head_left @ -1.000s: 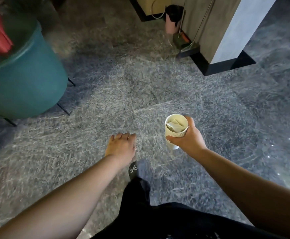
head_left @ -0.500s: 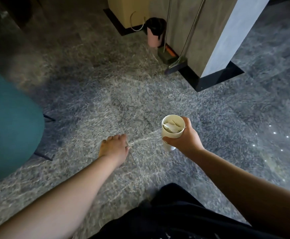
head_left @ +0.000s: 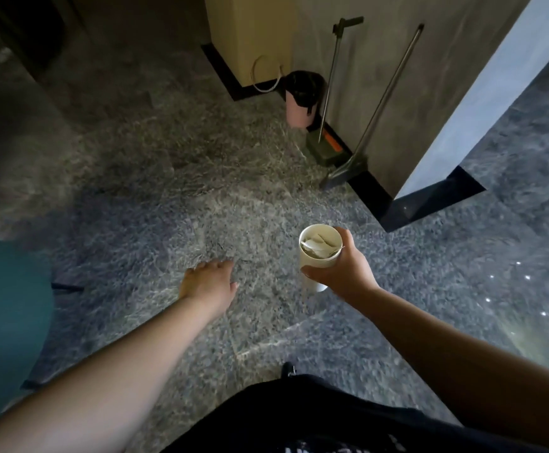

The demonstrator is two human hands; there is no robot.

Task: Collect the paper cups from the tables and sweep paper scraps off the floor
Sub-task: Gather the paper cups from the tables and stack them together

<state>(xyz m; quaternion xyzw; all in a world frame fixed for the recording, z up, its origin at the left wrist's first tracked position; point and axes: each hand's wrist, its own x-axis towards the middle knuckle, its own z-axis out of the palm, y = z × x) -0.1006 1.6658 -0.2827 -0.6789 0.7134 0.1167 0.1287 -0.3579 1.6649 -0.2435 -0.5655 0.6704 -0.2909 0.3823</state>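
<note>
The right hand [head_left: 345,273] sits just right of the frame's centre, its fingers and thumb curled round a stack of white paper cups [head_left: 319,256] held upright above the floor. Crumpled white paper scraps [head_left: 317,245] lie inside the top cup, reaching close to its rim. The left hand [head_left: 209,282] hangs left of the cups and apart from them, palm down, fingers loosely extended and holding nothing.

Below both hands spreads a grey speckled stone floor [head_left: 155,197]. In the upper middle of the frame a small pink waste bin with a black liner [head_left: 300,103] stands against the base of a grey column [head_left: 374,76]. Just right of the bin, a green and orange broom head on a thin metal handle [head_left: 327,148] and a dark dustpan with a long metal handle [head_left: 348,170] lean against the same column. A white cable loop [head_left: 265,76] hangs by a beige panel [head_left: 250,37] left of the bin.

A teal rounded chair [head_left: 5,315] fills the left edge, blurred. At the bottom of the frame are the person's black clothing [head_left: 299,420] and the tip of a dark shoe [head_left: 287,369].
</note>
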